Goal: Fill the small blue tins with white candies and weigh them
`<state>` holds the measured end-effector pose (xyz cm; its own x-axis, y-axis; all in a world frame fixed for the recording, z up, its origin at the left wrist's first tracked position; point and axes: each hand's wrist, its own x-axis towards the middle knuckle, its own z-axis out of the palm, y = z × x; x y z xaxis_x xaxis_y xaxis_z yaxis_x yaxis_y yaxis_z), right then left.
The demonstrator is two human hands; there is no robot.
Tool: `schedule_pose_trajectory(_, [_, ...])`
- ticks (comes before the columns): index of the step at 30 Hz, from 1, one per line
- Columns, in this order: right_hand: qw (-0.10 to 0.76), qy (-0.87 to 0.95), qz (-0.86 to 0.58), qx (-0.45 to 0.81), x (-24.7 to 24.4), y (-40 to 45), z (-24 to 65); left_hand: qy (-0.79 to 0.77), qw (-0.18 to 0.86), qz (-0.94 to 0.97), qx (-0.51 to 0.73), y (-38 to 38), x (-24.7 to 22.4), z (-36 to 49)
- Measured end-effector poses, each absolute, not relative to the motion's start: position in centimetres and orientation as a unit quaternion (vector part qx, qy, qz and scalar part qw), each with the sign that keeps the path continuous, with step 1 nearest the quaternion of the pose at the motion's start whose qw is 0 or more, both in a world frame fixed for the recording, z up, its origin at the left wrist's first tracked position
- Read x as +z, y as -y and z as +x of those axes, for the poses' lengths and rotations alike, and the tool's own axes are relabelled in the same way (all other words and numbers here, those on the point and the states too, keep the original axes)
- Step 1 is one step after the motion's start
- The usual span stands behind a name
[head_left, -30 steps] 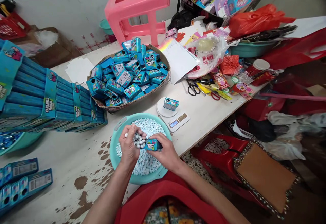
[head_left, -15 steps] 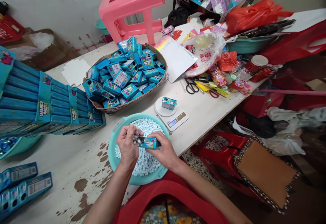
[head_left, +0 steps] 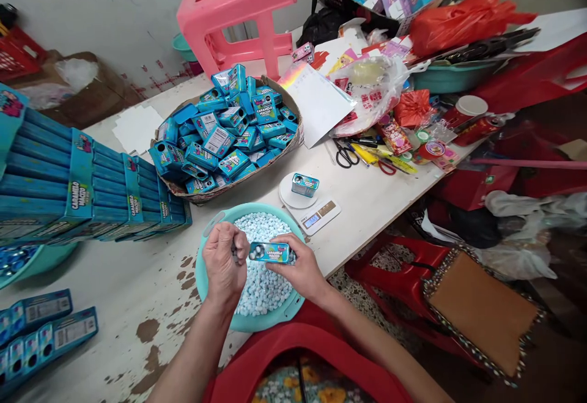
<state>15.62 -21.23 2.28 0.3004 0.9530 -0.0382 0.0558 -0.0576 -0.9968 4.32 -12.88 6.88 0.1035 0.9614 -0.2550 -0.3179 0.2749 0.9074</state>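
Note:
My right hand grips a small blue box by its right end, over a turquoise basin of pale blue candies. Dark, shiny pieces show through the opening at the box's left end. Just left of it, my left hand is curled closed around several small greyish pieces, partly hidden by the fingers. Another blue box lies on the round plate of a white scale behind the basin.
A cardboard tray heaped with blue boxes stands behind the basin. Stacked blue display packs are at left. Scissors, plastic bags and packaging lie at right. A pink stool stands at the back; a red chair is beside the table.
My left hand has drawn slightly left, away from the box, and its fingers have closed more. The box in my right hand now shows its opening with a gap beside my left hand.

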Motion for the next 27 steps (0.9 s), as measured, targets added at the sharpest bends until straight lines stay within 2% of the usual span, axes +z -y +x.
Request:
schedule_pose_trajectory(3, [0.561,0.391,-0.577,0.446,1.1,21.2,15.8,-0.521,0.599,0.398,0.459,11.7,3.9,2.9])
schedule_pose_trajectory(8, [0.575,0.389,-0.555,0.458,0.4,21.1,15.8,-0.595,0.488,0.583,0.261,10.4,-2.0,-0.6])
schedule_pose_trajectory(11, [0.575,0.405,-0.553,0.446,1.2,21.7,16.8,-0.610,0.444,0.605,0.256,9.8,-2.5,-0.7])
schedule_pose_trajectory(17, [0.602,0.300,-0.626,0.394,1.2,25.7,23.2,-0.469,0.395,0.747,0.256,7.3,-0.9,6.4])
schedule_pose_trajectory(22, [0.521,0.295,-0.730,0.330,-3.6,28.7,29.0,-0.402,0.290,0.855,0.154,4.7,-1.8,13.6])
schedule_pose_trajectory(27, [0.476,0.356,-0.715,0.368,-8.2,29.0,31.0,-0.359,0.287,0.885,0.078,2.3,-3.8,18.1])
